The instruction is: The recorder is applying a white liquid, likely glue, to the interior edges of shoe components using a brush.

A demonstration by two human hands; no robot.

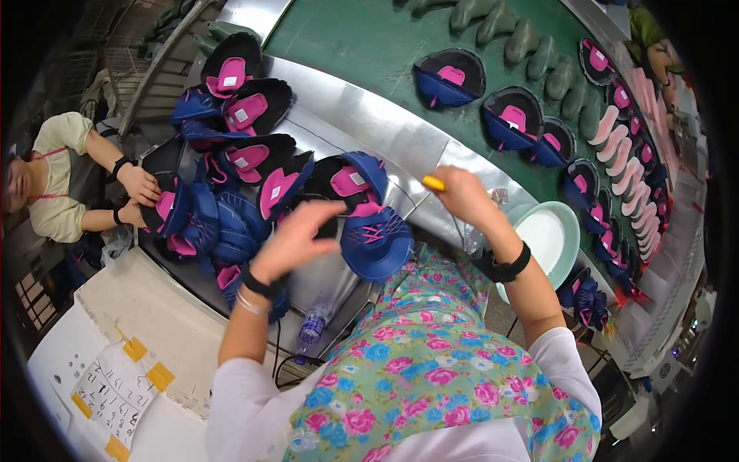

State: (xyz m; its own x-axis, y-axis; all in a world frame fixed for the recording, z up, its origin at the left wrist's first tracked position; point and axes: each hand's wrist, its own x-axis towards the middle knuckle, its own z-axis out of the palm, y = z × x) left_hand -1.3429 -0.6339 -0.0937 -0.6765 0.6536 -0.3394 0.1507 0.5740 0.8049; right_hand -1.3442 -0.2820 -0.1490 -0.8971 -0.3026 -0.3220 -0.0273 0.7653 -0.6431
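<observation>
A navy-blue shoe upper with pink lacing (376, 245) lies at the near edge of the metal ledge, right in front of me. My left hand (296, 237) hovers just left of it, fingers stretched and thumb apart, slightly blurred and holding nothing. Closed around a small yellow-handled tool (433, 183), my right hand (469, 202) is raised over the ledge to the right of the upper. The tool's working end cannot be made out. Behind the front upper rests another upper with a pink lining (349, 180).
At left, a co-worker (65, 173) handles an upper beside a heap of uppers (219, 219). Beyond the ledge, a green conveyor (346, 46) carries uppers and dark green shoe lasts (523, 40). A pale green basin (566, 231) stands right; a plastic bottle (311, 329) lies near my left forearm.
</observation>
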